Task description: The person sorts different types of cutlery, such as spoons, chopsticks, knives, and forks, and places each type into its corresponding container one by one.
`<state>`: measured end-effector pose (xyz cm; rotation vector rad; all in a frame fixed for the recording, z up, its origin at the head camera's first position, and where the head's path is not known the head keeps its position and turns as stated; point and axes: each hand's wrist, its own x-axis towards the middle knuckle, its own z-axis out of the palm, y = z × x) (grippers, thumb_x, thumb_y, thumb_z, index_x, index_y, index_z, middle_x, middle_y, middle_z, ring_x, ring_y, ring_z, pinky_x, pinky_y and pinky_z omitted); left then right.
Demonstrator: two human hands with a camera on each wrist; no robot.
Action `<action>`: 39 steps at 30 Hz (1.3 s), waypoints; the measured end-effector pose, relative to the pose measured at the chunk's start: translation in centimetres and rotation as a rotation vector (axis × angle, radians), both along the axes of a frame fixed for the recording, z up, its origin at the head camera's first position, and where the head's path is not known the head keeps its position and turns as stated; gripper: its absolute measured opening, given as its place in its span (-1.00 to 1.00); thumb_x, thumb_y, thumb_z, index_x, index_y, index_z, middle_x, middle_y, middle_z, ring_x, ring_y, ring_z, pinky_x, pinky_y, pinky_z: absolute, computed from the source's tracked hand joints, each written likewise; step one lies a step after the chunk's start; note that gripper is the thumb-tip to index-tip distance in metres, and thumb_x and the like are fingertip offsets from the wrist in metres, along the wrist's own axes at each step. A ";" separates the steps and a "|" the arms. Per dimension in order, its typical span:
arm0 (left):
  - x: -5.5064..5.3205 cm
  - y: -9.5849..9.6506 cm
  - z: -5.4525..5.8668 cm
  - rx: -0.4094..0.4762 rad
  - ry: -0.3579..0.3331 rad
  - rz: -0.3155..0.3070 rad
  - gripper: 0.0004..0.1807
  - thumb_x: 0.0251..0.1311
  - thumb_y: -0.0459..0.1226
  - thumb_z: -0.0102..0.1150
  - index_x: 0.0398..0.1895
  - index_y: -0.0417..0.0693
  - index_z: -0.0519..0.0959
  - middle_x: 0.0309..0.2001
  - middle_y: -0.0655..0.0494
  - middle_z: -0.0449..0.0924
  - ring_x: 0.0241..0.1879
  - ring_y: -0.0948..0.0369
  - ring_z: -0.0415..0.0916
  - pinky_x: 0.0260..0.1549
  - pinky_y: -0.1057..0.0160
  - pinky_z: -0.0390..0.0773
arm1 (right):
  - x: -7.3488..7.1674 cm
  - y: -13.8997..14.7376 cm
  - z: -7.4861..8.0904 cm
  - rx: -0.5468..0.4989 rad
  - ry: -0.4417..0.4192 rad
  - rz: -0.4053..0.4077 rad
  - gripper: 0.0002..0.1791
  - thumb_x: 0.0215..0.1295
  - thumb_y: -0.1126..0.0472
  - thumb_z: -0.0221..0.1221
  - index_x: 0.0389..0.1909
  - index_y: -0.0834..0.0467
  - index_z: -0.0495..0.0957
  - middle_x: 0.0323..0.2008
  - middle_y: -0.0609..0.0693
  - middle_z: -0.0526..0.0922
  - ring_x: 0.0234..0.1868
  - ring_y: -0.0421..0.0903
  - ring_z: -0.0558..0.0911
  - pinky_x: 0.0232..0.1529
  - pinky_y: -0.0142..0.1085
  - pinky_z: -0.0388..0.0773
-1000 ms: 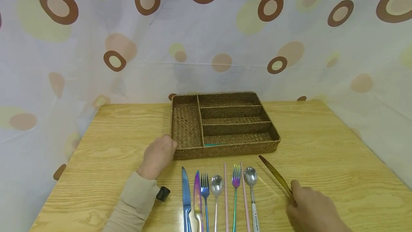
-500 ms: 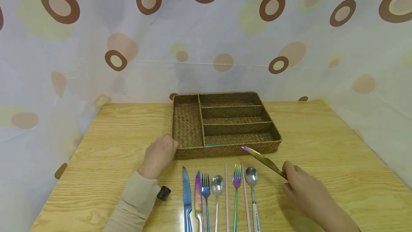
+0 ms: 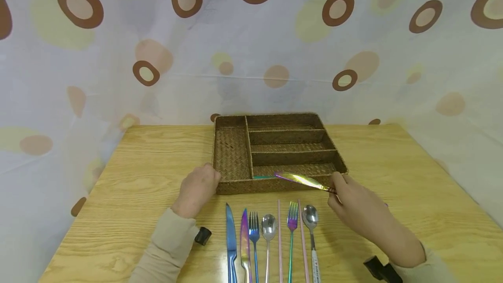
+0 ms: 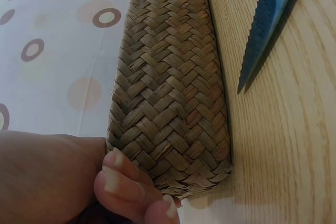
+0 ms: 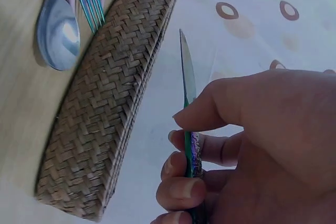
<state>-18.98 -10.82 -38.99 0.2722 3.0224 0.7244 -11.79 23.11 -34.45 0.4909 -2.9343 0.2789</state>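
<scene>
My right hand (image 3: pixel 359 204) pinches the handle of a shiny rainbow-coloured table knife (image 3: pixel 302 180). The blade points left, just above the front wall of a brown woven cutlery tray (image 3: pixel 243 187). In the right wrist view, thumb and fingers close round the patterned knife handle (image 5: pixel 195 153). At the tray's front left corner, my left hand (image 3: pixel 198 190) holds the wall, its fingertips (image 4: pixel 123 184) curled against the weave. Inside the front compartment a sliver of something teal (image 3: pixel 262 177) shows; the front wall hides the rest.
In front of the tray lie a blue knife (image 3: pixel 231 235), a purple-gold knife (image 3: pixel 245 239), a blue fork (image 3: pixel 254 230), a spoon (image 3: pixel 269 228), pink chopsticks (image 3: pixel 280 239), a rainbow fork (image 3: pixel 292 222) and a white-handled spoon (image 3: pixel 310 216). A patterned curtain (image 3: pixel 251 47) stands behind the table.
My right hand has brought the knife up and left, from the table's right side to the tray's front wall, its blade swinging toward level. The left hand stays on the tray corner.
</scene>
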 end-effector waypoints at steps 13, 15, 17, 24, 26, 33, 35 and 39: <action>-0.2 0.3 0.2 -0.003 -0.003 0.008 -0.57 0.46 -0.35 -0.12 -0.68 -0.01 0.23 -0.67 0.16 0.08 -0.70 0.29 0.01 -0.79 0.40 0.08 | -5.0 -0.4 1.0 -0.002 -0.080 0.094 -0.97 0.35 0.30 0.06 -0.28 0.16 0.47 -0.49 -0.08 0.37 -0.50 -0.18 0.26 -0.52 -0.35 0.20; -0.2 0.3 0.2 -0.009 -0.003 0.005 -0.57 0.47 -0.35 -0.12 -0.67 -0.01 0.23 -0.66 0.16 0.08 -0.70 0.29 0.01 -0.79 0.40 0.09 | -5.7 -0.5 1.0 -0.009 -0.091 0.115 -0.96 0.34 0.31 0.07 -0.30 0.15 0.49 -0.52 -0.09 0.37 -0.52 -0.19 0.26 -0.52 -0.35 0.20; -0.2 0.3 0.1 -0.010 -0.002 0.006 -0.56 0.48 -0.33 -0.11 -0.68 -0.01 0.23 -0.67 0.16 0.08 -0.71 0.29 0.01 -0.80 0.40 0.08 | -6.4 -0.6 0.9 -0.020 -0.098 0.143 -0.95 0.35 0.31 0.08 -0.31 0.15 0.50 -0.53 -0.10 0.38 -0.53 -0.20 0.26 -0.51 -0.34 0.20; -0.2 0.3 0.1 0.007 0.018 0.023 -0.59 0.47 -0.30 -0.09 -0.66 -0.05 0.29 -0.70 0.17 0.10 -0.72 0.28 0.04 -0.81 0.39 0.10 | -8.2 -0.7 -0.1 -0.058 -0.172 0.176 -0.88 0.40 0.28 0.07 -0.23 0.19 0.58 -0.46 -0.08 0.54 -0.54 -0.22 0.35 -0.50 -0.33 0.31; -0.2 0.3 0.1 0.008 0.026 0.025 -0.60 0.46 -0.30 -0.09 -0.65 -0.07 0.31 -0.71 0.18 0.10 -0.73 0.29 0.05 -0.83 0.39 0.11 | -8.6 -0.7 -0.4 -0.061 -0.206 0.171 -0.85 0.44 0.26 0.06 -0.22 0.19 0.59 -0.44 -0.07 0.58 -0.54 -0.23 0.38 -0.50 -0.33 0.35; -0.2 0.2 0.0 0.002 0.029 0.028 -0.60 0.46 -0.31 -0.09 -0.65 -0.08 0.31 -0.71 0.18 0.10 -0.74 0.29 0.05 -0.84 0.40 0.11 | -9.6 -1.0 -1.1 -0.066 -0.197 0.172 -0.76 0.51 0.18 0.03 -0.37 0.12 0.57 -0.59 -0.12 0.47 -0.60 -0.20 0.34 -0.50 -0.32 0.32; -0.2 0.1 0.0 0.001 0.021 0.031 -0.59 0.46 -0.31 -0.10 -0.66 -0.06 0.29 -0.71 0.17 0.09 -0.73 0.29 0.04 -0.83 0.40 0.10 | -9.9 -1.1 -1.4 -0.066 -0.180 0.178 -0.71 0.51 0.17 0.02 -0.46 0.10 0.53 -0.62 -0.12 0.43 -0.61 -0.20 0.32 -0.51 -0.32 0.30; -0.1 0.1 -0.2 -0.034 0.035 0.006 -0.59 0.47 -0.32 -0.07 -0.66 -0.08 0.30 -0.68 0.16 0.11 -0.71 0.29 0.05 -0.82 0.39 0.13 | -10.5 -1.2 -2.5 -0.057 -0.189 0.176 -0.63 0.54 0.11 -0.01 -0.55 0.05 0.45 -0.66 -0.11 0.38 -0.63 -0.21 0.29 -0.50 -0.33 0.29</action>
